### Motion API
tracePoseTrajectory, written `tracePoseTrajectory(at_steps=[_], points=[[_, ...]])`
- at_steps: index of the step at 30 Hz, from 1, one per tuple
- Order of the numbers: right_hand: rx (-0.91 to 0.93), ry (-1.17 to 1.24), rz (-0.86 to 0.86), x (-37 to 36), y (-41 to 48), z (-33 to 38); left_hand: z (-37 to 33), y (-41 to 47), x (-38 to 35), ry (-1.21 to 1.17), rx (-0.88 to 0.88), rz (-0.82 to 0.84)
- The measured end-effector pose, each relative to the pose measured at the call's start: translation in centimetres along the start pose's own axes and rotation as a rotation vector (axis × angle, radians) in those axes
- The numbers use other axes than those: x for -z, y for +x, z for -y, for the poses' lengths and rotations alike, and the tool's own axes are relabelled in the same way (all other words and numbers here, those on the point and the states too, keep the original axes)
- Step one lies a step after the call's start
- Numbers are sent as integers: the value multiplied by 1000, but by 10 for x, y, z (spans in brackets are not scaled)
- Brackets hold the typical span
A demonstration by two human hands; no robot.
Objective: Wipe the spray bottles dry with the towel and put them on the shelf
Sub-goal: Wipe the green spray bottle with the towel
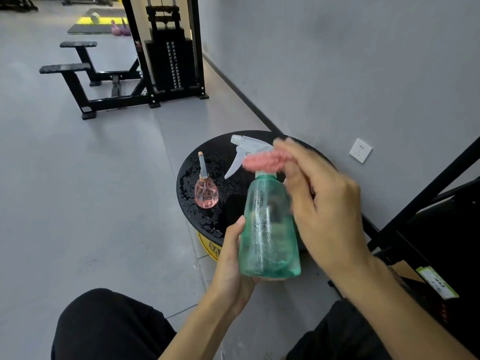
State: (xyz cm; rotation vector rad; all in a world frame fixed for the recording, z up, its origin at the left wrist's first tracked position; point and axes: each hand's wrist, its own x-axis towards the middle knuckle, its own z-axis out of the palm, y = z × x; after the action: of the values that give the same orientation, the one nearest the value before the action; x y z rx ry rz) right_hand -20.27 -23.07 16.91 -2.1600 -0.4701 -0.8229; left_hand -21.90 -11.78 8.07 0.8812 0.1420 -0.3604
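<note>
1. The green bottle [268, 229] is held up in the air, just in front of the round black bench [215, 162] and between the person's knees. It stands roughly upright, with its white trigger head [245, 149] pointing away to the left. Droplets show on its side.
2. The left hand [232, 258] is closed around the bottle's base and lower side, thumb up along the left wall. The right hand [322, 203] presses a pink towel [262, 161] against the bottle's neck; its fingers are curled on the cloth and blurred, so it looks mid-wipe.
3. The step in hand is probably drying the neck and trigger. To do it well, I would keep the left grip firm and low, turn the bottle so each face meets the towel, and work down from the neck so water is not pushed back onto dried parts. The wet streaks on the body seem not yet dealt with.
4. Behind the green bottle, a small pink bottle [206, 193] with a long thin nozzle stands on the bench, well apart from the hands. The bench top around it is beaded with water, so a dried bottle set back there would likely get wet again.
5. Right of the green bottle, a dark frame [426, 193] leans by the wall; it may be the shelf, but I cannot tell. Its bars could crowd the right arm.
6. Far beyond the bench stands a weight machine [168, 55], clear of the work.
</note>
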Motion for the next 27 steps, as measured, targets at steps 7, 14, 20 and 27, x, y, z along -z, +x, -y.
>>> tracePoseTrajectory(at_steps=[7,14,20,27], points=[[19,-144,150,-29,39,-2,3,-6,-2,53,12,49],[-36,-358,550,-22,15,-5,0,-8,9,94,-103,225],[80,-418,660,-17,23,-12,4,-6,8,161,-97,229],[46,-394,654,-18,24,-15,7,-5,8,183,-84,232]])
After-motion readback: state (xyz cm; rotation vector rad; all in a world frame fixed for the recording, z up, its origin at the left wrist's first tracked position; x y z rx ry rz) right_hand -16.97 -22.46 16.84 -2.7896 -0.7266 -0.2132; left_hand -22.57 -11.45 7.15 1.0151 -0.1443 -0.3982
